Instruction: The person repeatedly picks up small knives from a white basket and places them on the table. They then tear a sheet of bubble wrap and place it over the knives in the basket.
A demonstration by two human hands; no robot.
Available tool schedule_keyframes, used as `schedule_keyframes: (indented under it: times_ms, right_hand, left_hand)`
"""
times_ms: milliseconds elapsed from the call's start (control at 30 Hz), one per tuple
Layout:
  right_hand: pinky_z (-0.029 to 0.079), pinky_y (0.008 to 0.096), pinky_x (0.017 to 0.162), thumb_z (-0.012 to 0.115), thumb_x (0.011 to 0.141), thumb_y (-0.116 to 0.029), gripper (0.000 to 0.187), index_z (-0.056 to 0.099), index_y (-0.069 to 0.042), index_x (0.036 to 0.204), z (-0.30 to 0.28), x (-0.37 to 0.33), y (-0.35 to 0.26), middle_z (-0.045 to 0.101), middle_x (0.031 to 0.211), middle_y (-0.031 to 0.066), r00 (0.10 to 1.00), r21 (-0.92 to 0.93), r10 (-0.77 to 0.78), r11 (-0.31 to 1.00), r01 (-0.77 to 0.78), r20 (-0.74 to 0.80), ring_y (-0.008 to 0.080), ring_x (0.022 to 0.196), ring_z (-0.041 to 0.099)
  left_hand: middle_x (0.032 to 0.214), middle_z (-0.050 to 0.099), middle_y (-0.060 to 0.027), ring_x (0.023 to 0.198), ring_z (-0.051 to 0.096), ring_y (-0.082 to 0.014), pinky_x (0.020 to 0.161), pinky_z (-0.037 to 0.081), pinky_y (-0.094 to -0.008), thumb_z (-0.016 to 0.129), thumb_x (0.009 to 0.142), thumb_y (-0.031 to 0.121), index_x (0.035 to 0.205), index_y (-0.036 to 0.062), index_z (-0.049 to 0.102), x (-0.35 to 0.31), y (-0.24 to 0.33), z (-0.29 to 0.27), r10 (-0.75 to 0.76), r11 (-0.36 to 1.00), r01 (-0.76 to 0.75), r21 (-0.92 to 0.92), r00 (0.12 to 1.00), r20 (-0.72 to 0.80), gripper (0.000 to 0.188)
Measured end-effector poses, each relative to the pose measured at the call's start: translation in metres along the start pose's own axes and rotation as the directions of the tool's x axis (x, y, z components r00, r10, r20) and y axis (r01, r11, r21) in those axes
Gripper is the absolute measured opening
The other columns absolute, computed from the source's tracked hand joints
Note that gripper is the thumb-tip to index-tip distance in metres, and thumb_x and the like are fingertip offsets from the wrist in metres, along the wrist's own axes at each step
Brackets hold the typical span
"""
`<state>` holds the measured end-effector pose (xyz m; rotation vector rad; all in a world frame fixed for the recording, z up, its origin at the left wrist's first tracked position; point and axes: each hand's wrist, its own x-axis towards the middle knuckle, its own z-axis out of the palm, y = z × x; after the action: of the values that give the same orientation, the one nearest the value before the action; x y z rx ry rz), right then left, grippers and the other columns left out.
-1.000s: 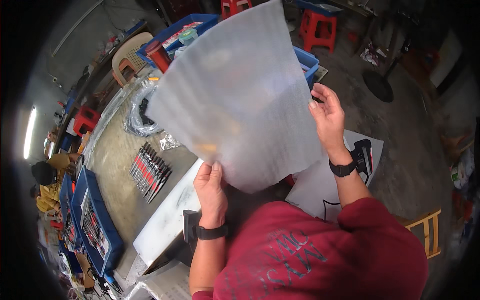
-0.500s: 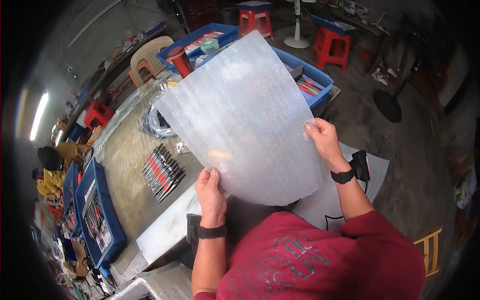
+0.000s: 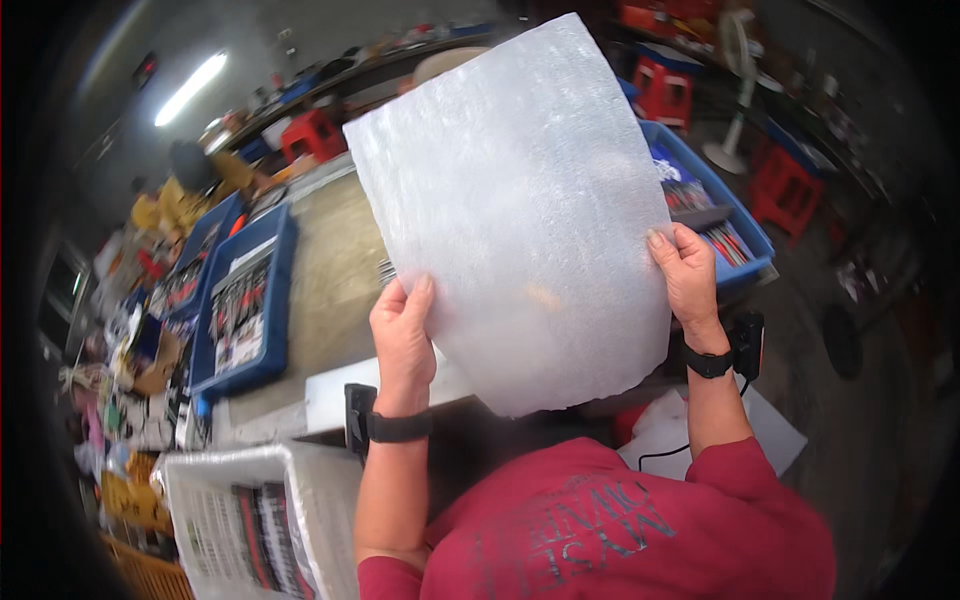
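Observation:
A large translucent white foam sheet [image 3: 520, 210] hangs tilted in front of me, held up above the table. My left hand [image 3: 403, 330] pinches its lower left edge between thumb and fingers. My right hand [image 3: 688, 270] grips the right edge in the same way, thumb on the near face. The sheet hides much of the table [image 3: 335, 260] behind it. At its left edge only the tips of a row of dark slim items peek out. Each wrist wears a black strap with a small device.
Left on the table, blue trays [image 3: 283, 300] hold red and black slim items. Another blue tray [image 3: 745, 235] stands at the right. A white plastic crate [image 3: 180, 462] with dark packs is at lower left. Someone in yellow [image 3: 180, 205] sits far left. Red stools [image 3: 790, 185] and a fan [image 3: 735, 90] stand beyond.
The view has swung left, bringing the white crate further into sight. Both hands still hold the sheet, which now covers most of the row of slim items on the table.

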<state>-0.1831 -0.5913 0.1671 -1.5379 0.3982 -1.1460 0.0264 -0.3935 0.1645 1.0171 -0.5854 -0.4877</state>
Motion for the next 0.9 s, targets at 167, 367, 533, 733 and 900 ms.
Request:
schedule_keyframes:
  times_ms: [167, 367, 533, 733, 900]
  right_hand:
    - [0.039, 0.0172, 0.060, 0.052, 0.085, -0.010, 0.014, 0.058, 0.002, 0.090, 0.071, 0.023, 0.009, 0.057, 0.077, -0.0008, 0.987, 0.213, 0.010, 0.976, -0.044, 0.160, 0.0037, 0.067, 0.049]
    - [0.042, 0.0179, 0.062, 0.049, 0.085, -0.008, 0.013, 0.056, 0.001, 0.092, 0.169, 0.021, 0.007, 0.059, 0.082, 0.0013, 0.907, 0.455, 0.001, 0.865, -0.213, 0.421, 0.0046, 0.068, 0.052]
    - [0.042, 0.0188, 0.068, 0.050, 0.084, -0.007, 0.022, 0.050, 0.004, 0.104, 0.243, 0.001, -0.004, 0.058, 0.092, 0.0062, 0.770, 0.446, -0.018, 0.824, -0.350, 0.638, 0.0070, 0.078, 0.053]
    - [0.040, 0.0203, 0.070, 0.051, 0.082, -0.007, 0.044, 0.036, 0.003, 0.122, 0.278, -0.038, -0.001, 0.052, 0.097, 0.0068, 0.631, 0.315, 0.008, 0.862, -0.398, 0.775, 0.0089, 0.085, 0.049]
    - [0.040, 0.0172, 0.062, 0.053, 0.082, -0.012, 0.039, 0.042, 0.003, 0.117, 0.276, -0.046, 0.025, 0.055, 0.086, 0.0036, 0.655, 0.203, 0.117, 0.897, -0.393, 0.746, 0.0068, 0.071, 0.051]
  left_hand:
    - [0.082, 0.060, -0.0039, 0.068, 0.054, -0.0081, 0.061, 0.043, -0.0210, 0.054, 0.083, 0.012, 0.093, -0.0029, 0.056, -0.005, 0.057, -0.036, 0.199, 0.969, -0.168, 0.179, 0.965, -0.172, 0.018]
    - [0.079, 0.059, -0.0019, 0.066, 0.053, -0.0064, 0.060, 0.042, -0.0202, 0.053, 0.084, 0.012, 0.088, -0.0013, 0.058, -0.034, 0.126, -0.091, 0.360, 0.889, -0.215, 0.406, 0.873, -0.327, 0.015]
    - [0.067, 0.056, 0.0001, 0.050, 0.048, -0.0058, 0.046, 0.039, -0.0200, 0.051, 0.084, 0.013, 0.084, 0.0000, 0.057, -0.073, 0.177, -0.140, 0.462, 0.821, -0.191, 0.538, 0.776, -0.429, 0.014]
    - [0.072, 0.058, -0.0015, 0.057, 0.051, -0.0066, 0.050, 0.041, -0.0213, 0.050, 0.084, 0.010, 0.086, -0.0015, 0.058, -0.148, 0.218, -0.207, 0.514, 0.783, -0.012, 0.622, 0.575, -0.637, 0.014]
    - [0.081, 0.060, -0.0043, 0.065, 0.054, -0.0110, 0.060, 0.043, -0.0255, 0.048, 0.083, 0.008, 0.090, -0.0047, 0.057, -0.227, 0.229, -0.285, 0.636, 0.615, 0.311, 0.724, 0.347, -0.689, 0.017]
